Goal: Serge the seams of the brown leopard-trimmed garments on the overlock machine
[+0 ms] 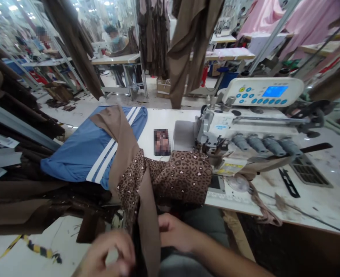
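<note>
Leopard-print fabric [184, 177] lies across the front of the white sewing table [158, 115], its right end at the sewing machine [216, 127]. A plain brown strip [149, 223] hangs from it over the table's front edge. Beside that strip, on its right, is my right hand [175, 232]; its fingertips are partly hidden behind the cloth. My left hand [109, 254] is at the bottom left of the strip, blurred, with thumb and fingers curled toward each other; whether it holds anything is unclear. More brown fabric [120, 134] runs back over a blue cloth with white stripes [74, 142].
Black thread snips [288, 182] lie on the table right of the machine. A control panel [265, 91] stands above the machine. Brown garments [184, 46] hang behind the table. Two people sit at other machines at the back left. Yellow-and-black tape [37, 248] marks a white surface at lower left.
</note>
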A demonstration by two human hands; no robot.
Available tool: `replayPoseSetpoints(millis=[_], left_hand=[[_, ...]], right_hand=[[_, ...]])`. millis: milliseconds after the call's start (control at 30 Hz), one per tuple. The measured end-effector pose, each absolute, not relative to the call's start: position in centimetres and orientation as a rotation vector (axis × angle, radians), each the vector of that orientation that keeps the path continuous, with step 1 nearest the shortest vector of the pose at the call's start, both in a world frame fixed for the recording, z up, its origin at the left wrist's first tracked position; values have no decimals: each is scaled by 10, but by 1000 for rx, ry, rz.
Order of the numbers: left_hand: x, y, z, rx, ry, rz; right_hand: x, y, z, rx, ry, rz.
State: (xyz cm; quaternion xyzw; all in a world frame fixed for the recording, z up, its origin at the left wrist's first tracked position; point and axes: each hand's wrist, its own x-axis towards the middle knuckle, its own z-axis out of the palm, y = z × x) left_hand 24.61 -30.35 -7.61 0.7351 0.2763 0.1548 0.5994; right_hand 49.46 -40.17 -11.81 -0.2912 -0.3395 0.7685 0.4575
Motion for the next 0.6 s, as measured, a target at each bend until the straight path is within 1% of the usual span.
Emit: replayPoseSetpoints(millis=[67, 100, 133, 233, 333, 433, 533, 567, 600], left_hand=[[255, -284, -95, 1581, 1030, 708], [259, -276, -105, 1534, 1177, 785], [263, -269, -114, 1520, 1225, 738], [268, -265, -134, 1522, 1167, 549], [270, -272, -144, 1482, 1200, 666], [277, -280, -150, 1421, 1190, 702], [278, -288, -141, 1380, 1091, 585], [273, -290, -131, 1350, 1082, 614], [266, -290, -117, 1296, 1093, 722]], right_hand=[[500, -410, -115, -666, -868, 1892], [502, -413, -114, -655, -875, 1885], [503, -415, -113, -655, -877, 1868], [510, -417, -111, -686, -946, 1744], [520, -415, -107, -724, -1006, 1609], [527, -414, -106, -732, -948, 1625], [528, -416, -109, -737, -856, 1659], [528, -417, -111, -740, -770, 1654], [528, -418, -112, -740, -653, 1633]])
